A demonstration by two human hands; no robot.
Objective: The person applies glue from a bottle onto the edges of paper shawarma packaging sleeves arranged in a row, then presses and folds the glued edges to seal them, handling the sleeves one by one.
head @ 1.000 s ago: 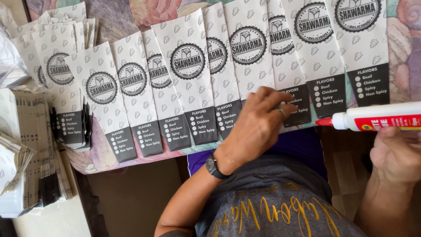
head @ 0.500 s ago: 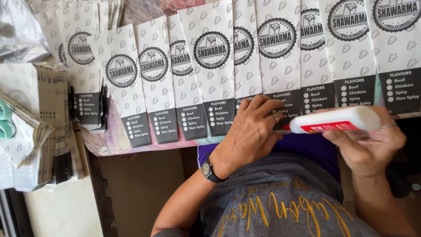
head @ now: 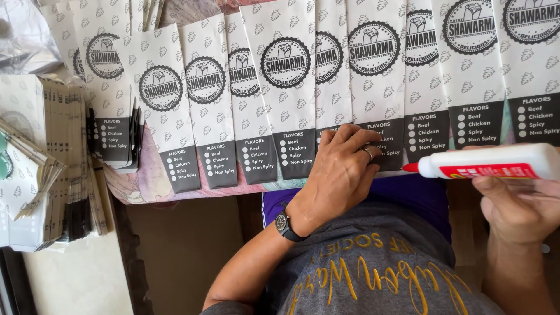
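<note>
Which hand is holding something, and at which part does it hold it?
The right hand holds a white glue bottle around its body, red tip pointing left. The left hand holds nothing; it presses flat on the paper sleeves.

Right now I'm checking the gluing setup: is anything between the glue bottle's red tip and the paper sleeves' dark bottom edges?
Nothing visible does. The glue bottle, held in the right hand, points its tip toward the paper sleeves; the left hand presses on them just beside it.
</note>
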